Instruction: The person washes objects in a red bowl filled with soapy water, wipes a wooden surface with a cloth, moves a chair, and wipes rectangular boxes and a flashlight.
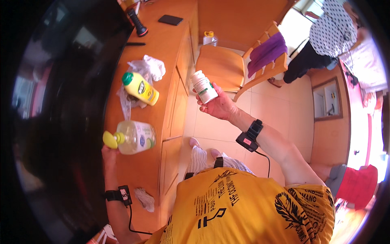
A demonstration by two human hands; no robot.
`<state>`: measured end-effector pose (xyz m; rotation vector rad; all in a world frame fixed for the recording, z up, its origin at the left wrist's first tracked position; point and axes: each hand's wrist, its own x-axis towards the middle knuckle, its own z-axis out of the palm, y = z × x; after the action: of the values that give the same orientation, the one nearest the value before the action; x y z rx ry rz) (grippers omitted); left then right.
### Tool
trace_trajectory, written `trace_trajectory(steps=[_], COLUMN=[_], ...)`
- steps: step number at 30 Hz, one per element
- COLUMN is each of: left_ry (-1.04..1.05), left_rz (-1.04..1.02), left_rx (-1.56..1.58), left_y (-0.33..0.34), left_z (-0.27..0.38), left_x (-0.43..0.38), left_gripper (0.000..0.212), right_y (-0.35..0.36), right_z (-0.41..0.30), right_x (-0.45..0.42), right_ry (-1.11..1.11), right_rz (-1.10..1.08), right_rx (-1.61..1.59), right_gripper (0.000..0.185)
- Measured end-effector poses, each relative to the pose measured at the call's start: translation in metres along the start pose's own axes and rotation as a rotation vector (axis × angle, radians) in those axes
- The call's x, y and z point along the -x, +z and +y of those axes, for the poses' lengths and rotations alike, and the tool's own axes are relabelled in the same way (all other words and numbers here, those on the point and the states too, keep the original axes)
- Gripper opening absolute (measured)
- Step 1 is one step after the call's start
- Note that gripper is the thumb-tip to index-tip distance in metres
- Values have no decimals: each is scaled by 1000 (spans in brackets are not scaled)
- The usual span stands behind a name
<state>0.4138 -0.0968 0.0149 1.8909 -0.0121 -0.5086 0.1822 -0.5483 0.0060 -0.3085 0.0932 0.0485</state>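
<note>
A small white plastic pill bottle (204,87) with a green-marked label lies in my right hand (218,103), held by the fingers above the floor beside the cabinet. At the far left, my left hand (109,151) is at the yellow-green pump head of a clear liquid soap bottle (137,137); the fingers are mostly hidden behind the pump. The soap bottle is over the wooden cabinet top (137,174). Further along lies a yellow bottle with a green cap (140,88), on a crumpled clear plastic bag (124,99).
A large dark screen (67,122) borders the cabinet. On the top are a white cloth (154,67), a flashlight (138,24), a phone (170,19) and a crumpled rag (144,199). A wooden chair (221,65) stands ahead; another person (332,30) is at the upper right.
</note>
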Motion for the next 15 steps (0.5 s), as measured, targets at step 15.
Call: trace_trajectory(steps=[15], left_ry=[-298], left_rz=[-354], left_rx=[40], left_y=[64], left_z=[103], left_x=[-114], left_gripper=[72], right_y=[-1], right_z=[-27], right_x=[-62], right_ry=[-225], right_rz=[242], right_rx=[197], right_gripper=[43])
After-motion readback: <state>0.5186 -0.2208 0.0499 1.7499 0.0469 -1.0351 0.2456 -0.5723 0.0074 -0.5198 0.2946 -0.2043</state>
